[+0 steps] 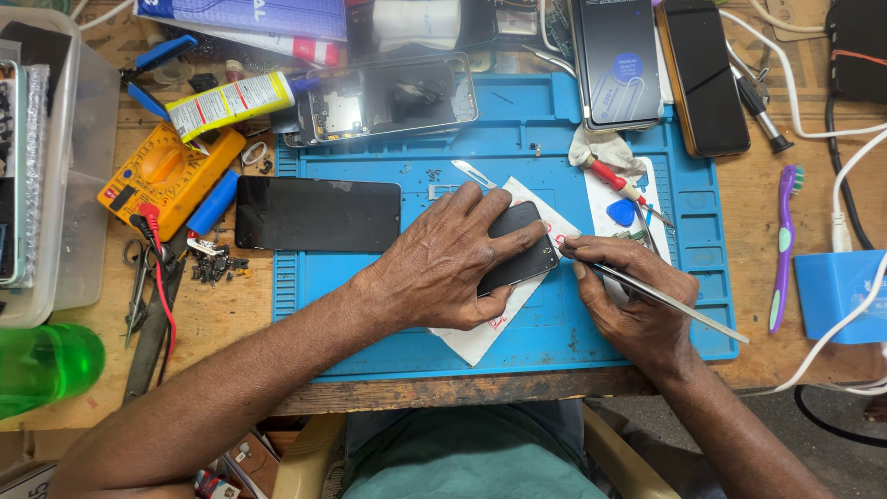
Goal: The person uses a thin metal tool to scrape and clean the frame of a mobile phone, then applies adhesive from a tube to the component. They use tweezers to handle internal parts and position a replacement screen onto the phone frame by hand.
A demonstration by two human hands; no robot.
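Note:
My left hand [443, 263] presses flat on a small black phone [519, 249] that lies on a white paper sheet [480, 337] on the blue work mat [517, 139]. My right hand [633, 300] grips a thin metal pry tool [688, 310], its tip touching the phone's right edge. A black phone screen [316, 214] lies face down to the left on the mat. An opened phone body [383, 97] with exposed insides rests at the mat's top left.
A yellow multimeter [166, 176], glue tube [231, 103], loose screws [214, 268] and scissors [139, 286] sit left. Two dark phones [661, 65], a red screwdriver [617, 180], blue pick [621, 212], purple toothbrush [783, 240], white cables [845, 185], green bottle [42, 370] and plastic bin [78, 176] surround.

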